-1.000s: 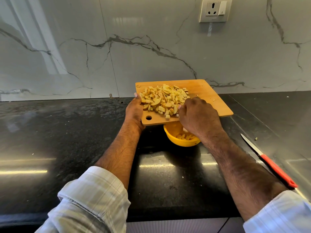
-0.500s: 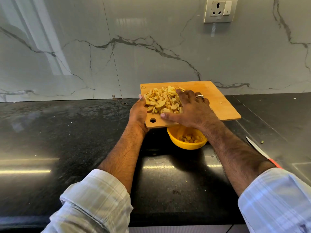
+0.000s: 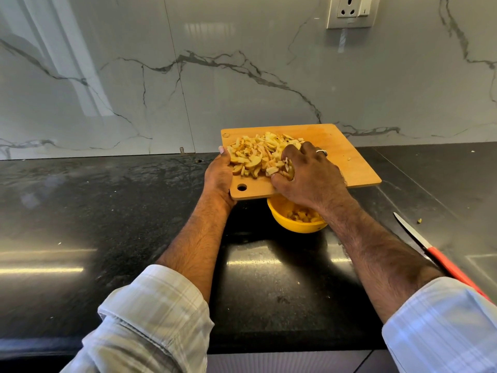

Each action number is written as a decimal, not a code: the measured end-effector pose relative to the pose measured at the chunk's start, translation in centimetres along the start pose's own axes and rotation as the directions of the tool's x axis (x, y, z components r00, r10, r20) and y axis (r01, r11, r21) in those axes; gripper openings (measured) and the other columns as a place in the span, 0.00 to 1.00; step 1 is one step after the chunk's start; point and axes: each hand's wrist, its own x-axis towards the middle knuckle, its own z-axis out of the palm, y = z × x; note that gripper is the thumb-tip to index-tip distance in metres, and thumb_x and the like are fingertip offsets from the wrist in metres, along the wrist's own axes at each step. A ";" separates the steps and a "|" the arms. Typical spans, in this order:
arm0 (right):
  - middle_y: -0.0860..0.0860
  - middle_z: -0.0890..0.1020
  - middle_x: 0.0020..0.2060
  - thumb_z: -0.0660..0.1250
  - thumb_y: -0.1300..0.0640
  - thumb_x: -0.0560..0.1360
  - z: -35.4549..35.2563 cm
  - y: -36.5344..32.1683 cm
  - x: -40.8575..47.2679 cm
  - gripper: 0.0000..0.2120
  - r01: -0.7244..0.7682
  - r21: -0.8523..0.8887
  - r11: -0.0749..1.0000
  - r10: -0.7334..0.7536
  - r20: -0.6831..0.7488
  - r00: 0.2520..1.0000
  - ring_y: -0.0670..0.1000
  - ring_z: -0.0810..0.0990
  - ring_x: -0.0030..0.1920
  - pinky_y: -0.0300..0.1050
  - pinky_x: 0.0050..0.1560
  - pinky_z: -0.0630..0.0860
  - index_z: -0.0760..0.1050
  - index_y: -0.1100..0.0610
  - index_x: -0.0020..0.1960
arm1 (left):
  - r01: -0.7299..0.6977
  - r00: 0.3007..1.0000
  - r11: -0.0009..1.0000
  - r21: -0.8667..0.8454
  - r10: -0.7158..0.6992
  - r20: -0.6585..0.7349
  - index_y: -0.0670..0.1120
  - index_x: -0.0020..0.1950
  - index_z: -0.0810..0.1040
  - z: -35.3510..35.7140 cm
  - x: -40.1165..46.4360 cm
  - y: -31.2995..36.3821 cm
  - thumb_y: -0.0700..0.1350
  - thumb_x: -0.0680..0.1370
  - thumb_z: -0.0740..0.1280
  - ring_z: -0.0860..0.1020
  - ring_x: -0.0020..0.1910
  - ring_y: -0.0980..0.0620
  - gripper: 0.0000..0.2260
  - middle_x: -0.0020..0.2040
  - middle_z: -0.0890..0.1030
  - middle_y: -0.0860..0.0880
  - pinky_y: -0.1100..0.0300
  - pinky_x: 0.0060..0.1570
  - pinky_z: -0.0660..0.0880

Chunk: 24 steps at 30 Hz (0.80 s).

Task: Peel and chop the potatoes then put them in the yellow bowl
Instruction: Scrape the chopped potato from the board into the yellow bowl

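Note:
A wooden cutting board [image 3: 347, 160] is held up off the black counter, its near edge over the yellow bowl [image 3: 291, 222]. My left hand [image 3: 219, 176] grips the board's left edge beside the hanging hole. A heap of chopped potato pieces [image 3: 255, 154] lies on the board's left half. My right hand [image 3: 309, 173] rests curled on the heap's right side, fingers hooked around some pieces near the board's front edge. Several potato pieces lie inside the bowl, which my right wrist partly covers.
A knife with a red handle [image 3: 441, 261] lies on the black counter [image 3: 107, 224] at the right, blade pointing away from me. A marble wall with a socket [image 3: 351, 10] stands behind. Small potato scraps [image 3: 419, 220] dot the counter at the right.
My right hand went from the board's front edge up over the potato heap, then drew back toward the edge with its fingers curled around pieces. The board stays held over the bowl.

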 end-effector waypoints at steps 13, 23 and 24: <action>0.50 0.71 0.61 0.62 0.37 0.78 -0.6 0.1 -2.9 0.19 0.018 0.008 1.000 -0.018 -0.034 0.999 0.54 0.75 0.56 0.50 0.48 0.72 0.69 0.46 0.63 | -0.017 1.000 1.000 -0.011 0.017 0.003 0.48 0.59 0.82 0.0 0.4 -0.2 0.60 0.86 0.63 0.89 0.44 0.43 0.17 0.49 0.89 0.44 0.44 0.42 0.86; 0.47 0.72 0.63 0.67 0.26 0.70 -1.4 1.1 -2.5 0.34 0.028 0.216 0.976 -0.007 -0.094 0.996 0.55 0.73 0.64 0.57 0.57 0.76 0.67 0.44 0.68 | -0.005 1.000 1.000 0.003 0.005 0.008 0.48 0.59 0.82 0.2 0.4 -0.3 0.61 0.86 0.62 0.88 0.46 0.42 0.18 0.49 0.89 0.44 0.40 0.48 0.85; 0.50 0.68 0.67 0.65 0.21 0.67 -1.5 1.1 -1.9 0.42 0.029 0.180 0.983 -0.020 -0.053 0.998 0.57 0.70 0.68 0.61 0.63 0.74 0.63 0.44 0.72 | -0.002 1.000 1.000 -0.001 0.002 0.009 0.48 0.60 0.82 0.2 0.4 -0.4 0.61 0.86 0.62 0.88 0.47 0.41 0.19 0.50 0.89 0.43 0.38 0.51 0.85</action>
